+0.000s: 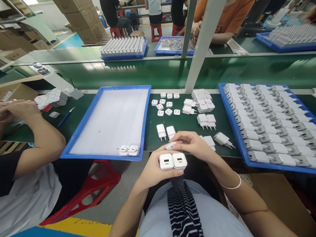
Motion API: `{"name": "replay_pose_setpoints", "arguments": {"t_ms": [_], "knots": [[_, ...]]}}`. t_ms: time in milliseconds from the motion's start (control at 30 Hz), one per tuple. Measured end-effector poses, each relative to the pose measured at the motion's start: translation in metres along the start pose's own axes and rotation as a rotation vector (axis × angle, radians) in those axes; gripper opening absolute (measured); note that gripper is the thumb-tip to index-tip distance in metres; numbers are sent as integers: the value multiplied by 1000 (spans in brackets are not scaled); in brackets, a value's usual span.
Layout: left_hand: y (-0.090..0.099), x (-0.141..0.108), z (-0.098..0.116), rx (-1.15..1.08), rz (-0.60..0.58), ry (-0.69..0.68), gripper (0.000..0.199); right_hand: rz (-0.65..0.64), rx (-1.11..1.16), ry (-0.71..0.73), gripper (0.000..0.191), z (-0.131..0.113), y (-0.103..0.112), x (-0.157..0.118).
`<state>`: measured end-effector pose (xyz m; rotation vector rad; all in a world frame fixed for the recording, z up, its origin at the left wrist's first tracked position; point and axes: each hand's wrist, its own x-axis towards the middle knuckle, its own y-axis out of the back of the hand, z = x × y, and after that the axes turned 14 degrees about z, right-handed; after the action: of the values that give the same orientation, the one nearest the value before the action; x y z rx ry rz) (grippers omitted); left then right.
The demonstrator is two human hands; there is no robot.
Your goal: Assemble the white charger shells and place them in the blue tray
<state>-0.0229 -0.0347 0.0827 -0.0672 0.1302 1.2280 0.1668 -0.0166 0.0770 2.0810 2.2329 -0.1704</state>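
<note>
Two white USB chargers sit side by side in my left hand, port ends facing up, with the fingers and thumb wrapped round them. My right hand pinches a small white cap piece just beyond the chargers, by the left fingertips. On the green bench past my hands lie two plug chargers with pins toward me. Farther back are several small white caps. More chargers with pins are grouped to the right, and one charger lies tilted near the bench edge.
A blue-rimmed tray at left has two chargers in its near corner. At right, another blue tray holds rows of chargers. A metal post rises behind the bench. A co-worker's arm is at left, beside a red stool.
</note>
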Motion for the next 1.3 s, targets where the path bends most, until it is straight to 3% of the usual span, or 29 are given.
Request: {"name": "replay_pose_setpoints", "arguments": {"t_ms": [133, 200, 333, 500, 767, 1300], "knots": [[-2, -7, 3, 52, 129, -122, 39, 304, -215, 346, 6, -7, 3, -6], [-2, -11, 6, 73, 211, -215, 40, 374, -274, 402, 10, -15, 9, -15], [-2, -15, 9, 146, 325, -380, 45, 226, -228, 311, 14, -32, 16, -36], [-3, -15, 11, 181, 325, -437, 47, 66, -141, 260, 25, -37, 6, -48], [-3, -17, 11, 218, 314, -449, 47, 75, -159, 247, 12, -34, -6, -48], [-3, -17, 9, 257, 317, -432, 44, 77, -253, 179, 11, -37, -8, -45]]}}
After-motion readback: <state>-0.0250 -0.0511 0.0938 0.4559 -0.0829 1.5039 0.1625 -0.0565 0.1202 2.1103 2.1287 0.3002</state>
